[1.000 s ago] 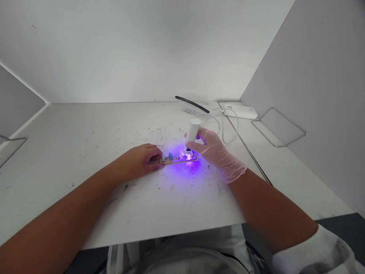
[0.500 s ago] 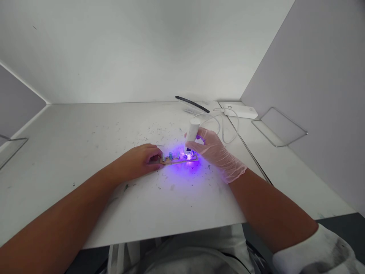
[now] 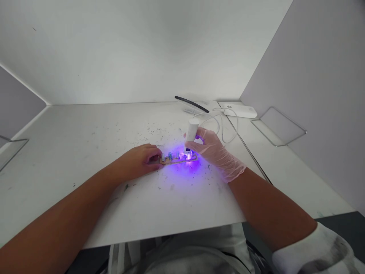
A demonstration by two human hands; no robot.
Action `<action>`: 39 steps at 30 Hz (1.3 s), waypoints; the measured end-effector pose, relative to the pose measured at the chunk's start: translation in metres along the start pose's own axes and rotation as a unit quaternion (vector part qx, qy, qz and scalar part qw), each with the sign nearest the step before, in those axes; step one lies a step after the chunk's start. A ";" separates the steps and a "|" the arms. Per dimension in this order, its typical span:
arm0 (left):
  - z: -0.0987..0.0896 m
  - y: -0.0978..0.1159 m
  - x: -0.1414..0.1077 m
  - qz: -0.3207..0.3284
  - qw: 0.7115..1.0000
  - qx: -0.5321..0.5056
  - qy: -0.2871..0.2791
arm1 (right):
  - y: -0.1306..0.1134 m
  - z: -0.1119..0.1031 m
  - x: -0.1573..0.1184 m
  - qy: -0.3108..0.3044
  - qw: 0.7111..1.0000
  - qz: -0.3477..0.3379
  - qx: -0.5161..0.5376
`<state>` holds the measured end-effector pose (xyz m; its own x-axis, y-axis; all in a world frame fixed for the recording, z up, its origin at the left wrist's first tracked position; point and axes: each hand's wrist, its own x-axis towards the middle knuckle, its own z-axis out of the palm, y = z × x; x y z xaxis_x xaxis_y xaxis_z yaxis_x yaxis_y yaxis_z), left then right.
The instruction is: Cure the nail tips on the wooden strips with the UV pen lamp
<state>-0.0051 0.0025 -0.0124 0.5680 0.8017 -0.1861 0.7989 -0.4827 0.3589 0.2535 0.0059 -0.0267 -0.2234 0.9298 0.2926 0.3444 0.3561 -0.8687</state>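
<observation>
Nearest: pale clothing (image 3: 196, 258) below the front edge of the white desk (image 3: 159, 213); specks scattered over the desktop. Left hand (image 3: 141, 161), bare: grip pinched on the left end of a narrow strip (image 3: 176, 162) lying on the desk between the hands. Small bluish pieces (image 3: 170, 156) stand in a row on it. Right hand (image 3: 212, 148), thin see-through glove: grip closed round a white lamp (image 3: 192, 131), lit end down, violet glow over the strip's right end; contact or not, can't tell. Step in hand looks like lighting that end. Next move probably calls for a steady strip and a lamp held clear of the neighbouring pieces. Farther: white cable (image 3: 223, 131), dark curved bar (image 3: 192, 104), white box (image 3: 241, 110), then back wall (image 3: 142, 57).
</observation>
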 end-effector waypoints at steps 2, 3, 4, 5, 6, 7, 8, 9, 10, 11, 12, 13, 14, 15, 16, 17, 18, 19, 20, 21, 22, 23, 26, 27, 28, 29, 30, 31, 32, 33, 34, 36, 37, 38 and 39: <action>0.000 0.000 0.000 0.002 1.000 0.000 0.001 | 0.000 0.000 0.000 0.000 1.000 0.000 -0.002; 0.000 -0.001 0.000 0.002 1.000 0.000 0.001 | 0.000 0.000 0.000 0.000 1.000 0.000 -0.002; 0.000 -0.001 0.000 0.004 1.000 0.000 0.001 | 0.000 0.000 0.000 0.000 1.000 -0.001 -0.002; 0.001 -0.001 0.000 0.005 1.000 0.000 0.001 | -0.001 0.000 0.000 0.000 1.000 -0.002 -0.002; 0.001 -0.001 0.000 0.005 1.000 0.000 0.002 | -0.001 0.000 0.000 0.000 1.000 -0.003 -0.003; 0.001 -0.002 0.000 0.005 1.000 0.000 0.003 | -0.001 0.000 0.000 0.000 1.000 -0.003 -0.004; 0.001 -0.002 0.000 0.004 1.000 0.000 0.004 | -0.001 0.000 0.000 -0.001 1.000 -0.003 -0.005; 0.001 -0.002 0.000 0.003 1.000 0.000 0.004 | -0.001 0.000 0.001 -0.002 1.000 -0.003 -0.005; 0.001 -0.002 0.001 0.002 1.000 0.000 0.004 | -0.001 0.000 0.001 -0.003 1.000 -0.002 -0.004; 0.001 -0.002 0.001 0.001 1.000 0.001 0.005 | -0.001 0.000 0.001 -0.003 1.000 -0.002 -0.003; 0.001 -0.002 0.001 0.000 1.000 0.001 0.006 | -0.001 0.000 0.001 -0.003 1.000 -0.002 -0.001; 0.001 -0.002 0.001 0.001 1.000 0.002 0.006 | 0.000 -0.001 0.001 -0.003 1.000 -0.002 0.001; 0.001 -0.002 0.000 0.001 1.000 0.002 0.005 | 0.000 -0.001 0.001 -0.002 1.000 -0.001 0.002; 0.001 -0.001 0.000 0.002 1.000 0.002 0.005 | 0.000 -0.001 0.001 -0.003 1.000 0.001 0.004; 0.001 -0.001 0.000 0.002 1.000 0.002 0.004 | 0.000 -0.001 0.001 -0.004 1.000 0.002 0.005; 0.001 -0.001 0.000 0.002 1.000 0.002 0.002 | -0.001 -0.001 0.001 -0.004 1.000 0.002 0.004; 0.000 -0.001 0.000 0.001 1.000 0.001 0.002 | -0.001 -0.001 0.001 -0.004 1.000 0.002 0.002; 0.000 -0.001 -0.001 0.001 1.000 0.000 0.002 | -0.001 -0.001 0.000 -0.004 1.000 0.001 0.000; 0.000 -0.001 -0.001 0.000 1.000 0.000 0.003 | -0.001 -0.001 0.000 -0.003 1.000 -0.001 -0.001; 0.000 -0.001 -0.001 0.001 1.000 0.000 0.003 | -0.001 -0.001 0.000 -0.003 1.000 -0.002 -0.002; 0.000 -0.001 -0.001 0.000 1.000 0.001 0.004 | -0.001 -0.001 0.000 -0.003 1.000 -0.003 -0.003; 0.000 -0.001 -0.001 0.000 1.000 0.001 0.004 | -0.001 -0.001 0.000 -0.002 1.000 -0.004 -0.004; 0.001 -0.002 0.000 0.000 1.000 0.000 0.006 | -0.001 -0.001 0.000 -0.001 1.000 -0.003 -0.008; 0.001 -0.002 0.000 0.002 1.000 0.000 0.006 | -0.002 -0.001 0.000 -0.001 1.000 -0.001 -0.007; 0.002 -0.003 0.000 0.003 1.000 0.000 0.008 | -0.002 -0.001 0.000 -0.002 1.000 0.000 -0.006; 0.002 -0.003 0.000 0.004 1.000 0.001 0.008 | -0.002 -0.001 0.000 -0.003 1.000 0.000 -0.006; 0.002 -0.003 0.000 0.004 1.000 0.001 0.009 | -0.002 -0.001 0.000 -0.003 1.000 -0.001 -0.005; 0.002 -0.003 0.000 0.005 1.000 0.002 0.009 | -0.002 -0.001 0.000 -0.003 1.000 -0.003 -0.004; 0.002 -0.003 0.000 0.005 1.000 0.002 0.009 | -0.002 -0.001 0.000 -0.003 1.000 -0.004 -0.004; 0.002 -0.003 0.000 0.004 1.000 0.002 0.008 | -0.002 -0.001 0.000 -0.004 1.000 -0.003 -0.003; 0.002 -0.003 0.000 0.004 1.000 0.002 0.008 | -0.002 -0.001 0.000 -0.005 1.000 -0.002 -0.002; 0.002 -0.003 0.000 0.004 1.000 0.002 0.008 | -0.002 -0.001 0.000 -0.006 1.000 0.003 -0.002; 0.002 -0.003 0.000 0.003 1.000 0.002 0.008 | -0.002 -0.001 0.000 -0.006 1.000 0.004 -0.001; 0.002 -0.002 0.000 0.002 1.000 0.003 0.008 | -0.003 -0.001 0.000 -0.006 1.000 0.006 -0.001; 0.002 -0.002 0.000 0.002 1.000 0.003 0.008 | -0.003 -0.001 0.000 -0.005 1.000 0.006 -0.002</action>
<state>-0.0064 0.0033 -0.0148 0.5679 0.8052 -0.1710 0.7980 -0.4875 0.3544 0.2534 0.0048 -0.0240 -0.2287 0.9330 0.2780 0.3502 0.3453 -0.8707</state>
